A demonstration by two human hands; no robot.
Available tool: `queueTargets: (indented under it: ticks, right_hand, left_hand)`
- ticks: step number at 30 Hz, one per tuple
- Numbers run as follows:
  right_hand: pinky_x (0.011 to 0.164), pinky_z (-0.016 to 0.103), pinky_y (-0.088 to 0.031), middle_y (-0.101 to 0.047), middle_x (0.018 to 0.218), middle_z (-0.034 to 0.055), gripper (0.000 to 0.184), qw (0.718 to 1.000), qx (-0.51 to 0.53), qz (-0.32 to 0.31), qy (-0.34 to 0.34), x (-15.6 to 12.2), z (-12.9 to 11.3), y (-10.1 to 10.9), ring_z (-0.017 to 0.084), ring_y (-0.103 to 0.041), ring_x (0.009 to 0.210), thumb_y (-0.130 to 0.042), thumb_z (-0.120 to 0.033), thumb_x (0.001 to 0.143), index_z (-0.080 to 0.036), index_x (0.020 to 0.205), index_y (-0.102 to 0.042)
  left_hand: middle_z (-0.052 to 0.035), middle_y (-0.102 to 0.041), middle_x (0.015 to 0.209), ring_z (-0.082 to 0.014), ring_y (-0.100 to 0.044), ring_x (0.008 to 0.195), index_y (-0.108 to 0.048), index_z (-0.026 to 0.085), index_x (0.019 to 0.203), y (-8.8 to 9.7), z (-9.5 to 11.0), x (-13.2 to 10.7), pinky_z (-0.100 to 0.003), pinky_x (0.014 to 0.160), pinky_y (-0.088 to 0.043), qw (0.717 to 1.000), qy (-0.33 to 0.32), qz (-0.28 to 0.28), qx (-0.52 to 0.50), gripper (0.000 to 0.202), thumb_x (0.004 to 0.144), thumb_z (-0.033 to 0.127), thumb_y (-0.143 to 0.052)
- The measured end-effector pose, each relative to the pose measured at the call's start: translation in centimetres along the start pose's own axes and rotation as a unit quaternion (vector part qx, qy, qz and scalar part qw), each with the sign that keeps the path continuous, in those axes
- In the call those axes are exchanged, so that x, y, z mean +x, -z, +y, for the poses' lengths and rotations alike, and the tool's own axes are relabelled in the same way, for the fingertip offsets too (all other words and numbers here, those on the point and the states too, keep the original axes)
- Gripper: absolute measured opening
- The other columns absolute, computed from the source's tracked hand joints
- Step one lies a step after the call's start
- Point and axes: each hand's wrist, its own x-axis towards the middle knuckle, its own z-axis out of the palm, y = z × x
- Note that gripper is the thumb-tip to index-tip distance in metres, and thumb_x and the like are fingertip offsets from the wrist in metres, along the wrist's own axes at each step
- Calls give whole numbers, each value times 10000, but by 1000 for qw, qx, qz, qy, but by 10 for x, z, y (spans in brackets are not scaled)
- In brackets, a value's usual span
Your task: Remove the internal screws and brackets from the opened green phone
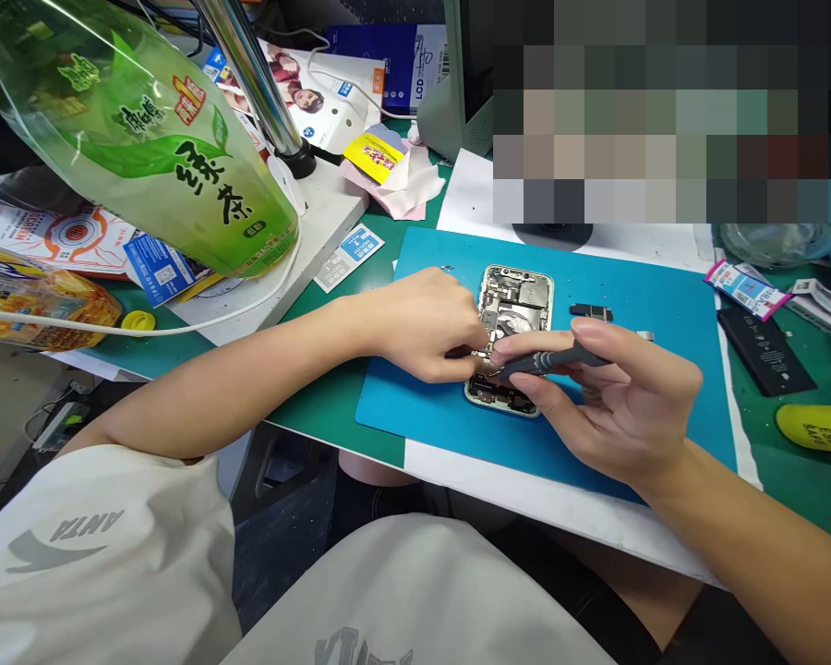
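An opened phone [516, 305] with its inner parts exposed lies on a blue work mat [651, 305]. My left hand [426, 323] rests on the mat at the phone's left edge, fingers pinched on a thin dark tool, likely tweezers, at the phone's lower part. My right hand [623, 397] is closed round a dark grey screwdriver [550, 360] whose tip points left into the phone's lower half. A small black part [591, 312] lies on the mat just right of the phone.
A large green tea bottle [145, 129] hangs close in at upper left beside a metal stand post [256, 83]. A black phone battery [765, 351], a yellow object [817, 427] and small packets lie at right. Papers and cloths clutter the back.
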Motion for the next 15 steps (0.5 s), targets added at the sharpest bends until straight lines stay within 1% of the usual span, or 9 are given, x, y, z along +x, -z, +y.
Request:
queueTargets:
  ticks: [2,4,7,10,15]
  right_hand:
    - [853,258,-655,-668,1173,78,565,1000,1,4,-8,-1,0,0,143,-706,1047,-636,-70,946,-160,1485,-494]
    - [838,253,-653,-667,1168,79,508,1000,7,1,-9,-1,0,-1,140,-703,1037,-630,-97,961,-153,1454,-520]
    - [844,278,-648,-660,1171,82,398,1000,15,-7,2,-2,-1,-1,134,-689,1018,-626,-175,988,-134,1380,-567]
    - [884,311,-639,-651,1189,87,365,1000,20,-16,14,-3,-1,-1,144,-676,1048,-633,-251,999,-133,1342,-588]
    - [901,321,-637,-646,1219,93,384,1000,8,-18,17,-5,0,1,152,-675,1070,-636,-240,995,-136,1360,-577]
  left_hand:
    - [-59,-704,623,-170,-566,527,-666,197,663,0,0,0,-341,517,-184,1000,0,2,1,310,915,329,-545]
    - [-59,-704,621,-169,-565,527,-661,195,657,-1,0,0,-338,515,-184,1000,-1,5,1,313,914,330,-544]
    - [-56,-711,628,-168,-566,529,-658,192,648,-1,0,0,-333,509,-186,1000,-2,7,1,319,908,337,-545]
    - [-57,-716,635,-163,-564,526,-667,190,654,-1,0,0,-329,506,-194,1000,-2,6,0,320,910,338,-544]
    - [-60,-704,618,-164,-562,523,-653,191,638,-1,0,0,-336,507,-184,1000,-2,9,-2,319,902,339,-552]
